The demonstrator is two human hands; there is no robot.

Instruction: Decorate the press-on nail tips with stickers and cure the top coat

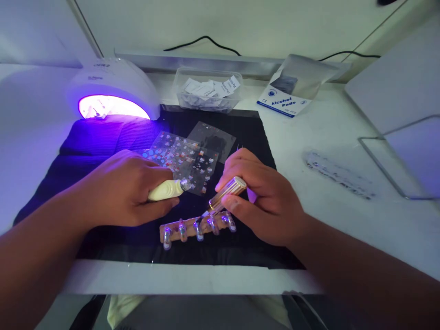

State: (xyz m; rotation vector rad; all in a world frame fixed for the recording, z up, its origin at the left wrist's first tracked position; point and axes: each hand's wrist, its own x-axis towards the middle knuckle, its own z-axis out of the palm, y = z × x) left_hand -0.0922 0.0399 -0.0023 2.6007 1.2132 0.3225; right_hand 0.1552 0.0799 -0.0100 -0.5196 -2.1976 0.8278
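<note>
A person's two hands work over a black mat (240, 247) on a white desk (343, 137). The left hand (127, 190) is closed around one cream penlight (168, 189), its tip pointing right. The right hand (259, 197) pinches one gold-handled brush (225, 195), its tip down on a nail strip (195, 227) lying near the front of the mat, between the hands. The strip carries five false nails in a row. Just beyond the hands lie three clear sticker sheets (187, 158), overlapping. At far left one white nail lamp (113, 89) glows purple. Far centre stands one clear tub (208, 89) of small packets, and to its right lies one pouch (292, 87) labelled Alcohol Pads. On the right of the desk lies one clear ruler-like strip (338, 174)
</note>
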